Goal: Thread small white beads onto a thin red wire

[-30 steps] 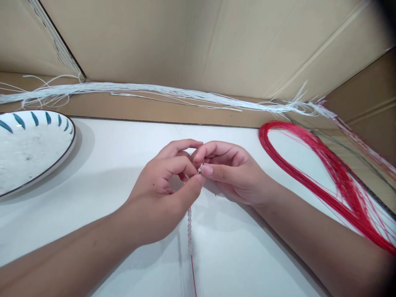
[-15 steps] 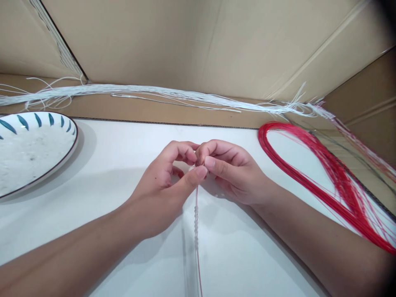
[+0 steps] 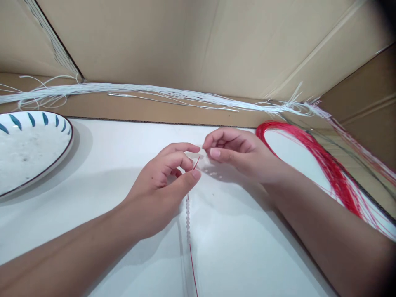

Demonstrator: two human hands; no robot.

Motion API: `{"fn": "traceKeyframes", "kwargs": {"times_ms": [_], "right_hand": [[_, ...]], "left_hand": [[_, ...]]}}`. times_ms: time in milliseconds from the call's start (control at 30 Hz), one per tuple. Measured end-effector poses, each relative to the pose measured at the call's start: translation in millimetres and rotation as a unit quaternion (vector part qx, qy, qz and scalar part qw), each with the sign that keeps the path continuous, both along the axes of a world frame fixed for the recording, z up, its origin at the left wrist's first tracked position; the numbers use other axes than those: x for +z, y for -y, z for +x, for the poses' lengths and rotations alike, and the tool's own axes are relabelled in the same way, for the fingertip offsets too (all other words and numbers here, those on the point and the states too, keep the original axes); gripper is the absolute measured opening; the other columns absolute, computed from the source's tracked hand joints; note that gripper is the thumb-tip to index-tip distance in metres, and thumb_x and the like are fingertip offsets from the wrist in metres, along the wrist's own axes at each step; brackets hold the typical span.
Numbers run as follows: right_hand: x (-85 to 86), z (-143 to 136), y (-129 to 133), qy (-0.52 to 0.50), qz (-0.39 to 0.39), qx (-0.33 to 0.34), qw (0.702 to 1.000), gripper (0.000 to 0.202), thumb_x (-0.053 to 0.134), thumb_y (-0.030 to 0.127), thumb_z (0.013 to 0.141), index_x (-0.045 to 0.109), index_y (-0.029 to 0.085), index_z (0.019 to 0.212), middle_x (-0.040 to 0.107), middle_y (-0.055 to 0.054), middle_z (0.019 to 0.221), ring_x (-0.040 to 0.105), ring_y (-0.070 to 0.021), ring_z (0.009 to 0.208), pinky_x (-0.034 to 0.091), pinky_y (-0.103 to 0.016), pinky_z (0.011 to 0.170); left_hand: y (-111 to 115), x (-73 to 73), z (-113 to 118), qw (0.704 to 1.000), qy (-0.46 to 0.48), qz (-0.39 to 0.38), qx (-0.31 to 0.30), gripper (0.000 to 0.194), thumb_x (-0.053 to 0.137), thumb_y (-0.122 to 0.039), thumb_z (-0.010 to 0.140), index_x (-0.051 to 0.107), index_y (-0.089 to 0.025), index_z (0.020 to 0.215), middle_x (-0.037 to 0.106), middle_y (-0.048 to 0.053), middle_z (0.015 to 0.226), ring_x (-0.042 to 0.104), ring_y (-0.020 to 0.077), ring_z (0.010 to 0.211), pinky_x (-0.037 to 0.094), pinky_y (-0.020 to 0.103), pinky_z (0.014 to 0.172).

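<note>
My left hand [image 3: 168, 181] is closed in a pinch on a thin red cord [image 3: 192, 264], with the thumb against a bent finger and the index finger stretched out above. The cord's short tip pokes up past the thumb. Below the hand, a row of small clear beads [image 3: 188, 220] is threaded on the cord, which runs down to the bottom edge. To the right, my right hand [image 3: 232, 150] hovers apart from the cord. Its index finger and thumb are slightly parted, and nothing shows between them. Several loose clear beads [image 3: 213, 173] lie on the white table beneath it.
At left stands a white plate [image 3: 68, 144] with blue leaf marks, holding small clear pieces. A bundle of red cords [image 3: 328, 165] lies at right. White cords [image 3: 154, 91] stretch along the cardboard ledge [image 3: 93, 109] at the back, with a thin needle-like wire beside them.
My right hand has moved up and right, away from my left hand, and its fingers have parted. The cord's tip now shows above my left thumb. The beaded cord has shifted slightly left.
</note>
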State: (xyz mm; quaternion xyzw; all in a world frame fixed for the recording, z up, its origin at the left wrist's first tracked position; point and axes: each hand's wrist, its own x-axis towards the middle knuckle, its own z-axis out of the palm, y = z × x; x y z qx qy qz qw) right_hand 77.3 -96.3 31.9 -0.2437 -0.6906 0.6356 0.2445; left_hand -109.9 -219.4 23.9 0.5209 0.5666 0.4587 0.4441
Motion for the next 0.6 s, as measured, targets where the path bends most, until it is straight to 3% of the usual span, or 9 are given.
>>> {"fn": "traceKeyframes", "kwargs": {"times_ms": [133, 233, 400, 600], "right_hand": [[8.5, 21.7, -25.6, 0.209, 0.055, 0.061, 0.974, 0.015, 0.077, 0.029, 0.083, 0.069, 0.017, 0.082, 0.059, 0.0, 0.075, 0.05, -0.0108, 0.065, 0.039, -0.023, 0.057], [16.2, 26.9, -29.5, 0.293, 0.097, 0.118, 0.944, 0.014, 0.079, 0.029, 0.077, 0.071, 0.019, 0.081, 0.06, 0.001, 0.076, 0.049, -0.0113, 0.066, 0.039, -0.024, 0.058], [21.4, 23.5, -25.3, 0.336, 0.145, 0.152, 0.918, 0.011, 0.077, 0.03, 0.077, 0.072, 0.021, 0.081, 0.065, -0.001, 0.082, 0.053, -0.0136, 0.07, 0.042, -0.025, 0.06], [17.8, 23.0, -25.4, 0.33, 0.165, 0.15, 0.917, 0.004, 0.071, 0.022, 0.08, 0.074, 0.02, 0.078, 0.067, -0.001, 0.078, 0.054, -0.0129, 0.065, 0.042, -0.025, 0.057]], "left_hand": [[0.2, -0.1, -0.7, 1.0, 0.003, -0.001, -0.006, 0.033, 0.065, -0.037, 0.095, 0.056, -0.021, 0.067, 0.061, -0.003, 0.134, 0.059, 0.0255, 0.118, 0.047, 0.025, 0.06], [-0.1, 0.3, -0.1, 1.0, 0.013, -0.006, -0.005, 0.032, 0.065, -0.034, 0.094, 0.055, -0.021, 0.067, 0.061, -0.002, 0.134, 0.058, 0.0259, 0.118, 0.046, 0.024, 0.059], [-0.5, 1.6, 0.7, 1.0, 0.01, -0.012, -0.002, 0.033, 0.064, -0.035, 0.094, 0.056, -0.021, 0.065, 0.061, -0.001, 0.132, 0.058, 0.0268, 0.119, 0.043, 0.023, 0.054], [-1.3, 1.6, 1.0, 1.0, 0.019, -0.02, -0.002, 0.033, 0.064, -0.034, 0.093, 0.055, -0.02, 0.064, 0.061, 0.0, 0.132, 0.057, 0.0272, 0.119, 0.044, 0.023, 0.053]]}}
